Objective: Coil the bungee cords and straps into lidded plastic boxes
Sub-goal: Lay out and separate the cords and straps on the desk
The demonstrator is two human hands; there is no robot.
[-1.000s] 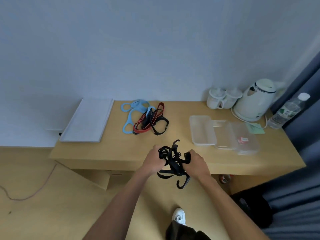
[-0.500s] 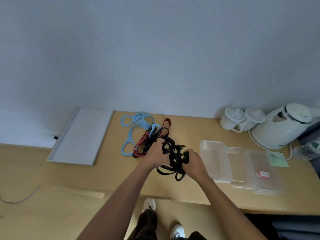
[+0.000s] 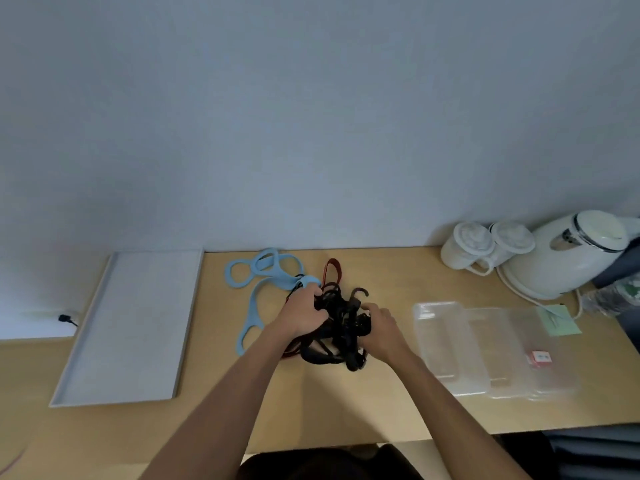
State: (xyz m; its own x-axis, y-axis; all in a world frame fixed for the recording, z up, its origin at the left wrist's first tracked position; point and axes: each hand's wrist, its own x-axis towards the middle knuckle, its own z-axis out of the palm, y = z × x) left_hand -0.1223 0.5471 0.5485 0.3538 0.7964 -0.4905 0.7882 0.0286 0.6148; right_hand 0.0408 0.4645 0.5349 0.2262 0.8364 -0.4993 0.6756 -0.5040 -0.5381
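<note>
A tangled bundle of black bungee cords with hooks (image 3: 341,327) sits at the middle of the wooden desk (image 3: 346,407). My left hand (image 3: 304,311) grips its left side and my right hand (image 3: 382,329) grips its right side, both with curled fingers. A light blue strap (image 3: 258,292) lies just left of the bundle, and a red strap (image 3: 333,270) pokes out behind it. To the right lie clear plastic boxes and lids (image 3: 485,348) side by side, with nothing in them.
A grey flat tray (image 3: 135,323) lies at the desk's left end. Two white lidded mugs (image 3: 485,245), a white kettle (image 3: 568,254) and a water bottle (image 3: 613,296) stand at the back right. A green paper slip (image 3: 559,320) lies near the kettle's cord.
Both hands carried the black cord bundle from in front of the desk edge forward and set it down beside the blue and red straps. The camera moved closer to the desk.
</note>
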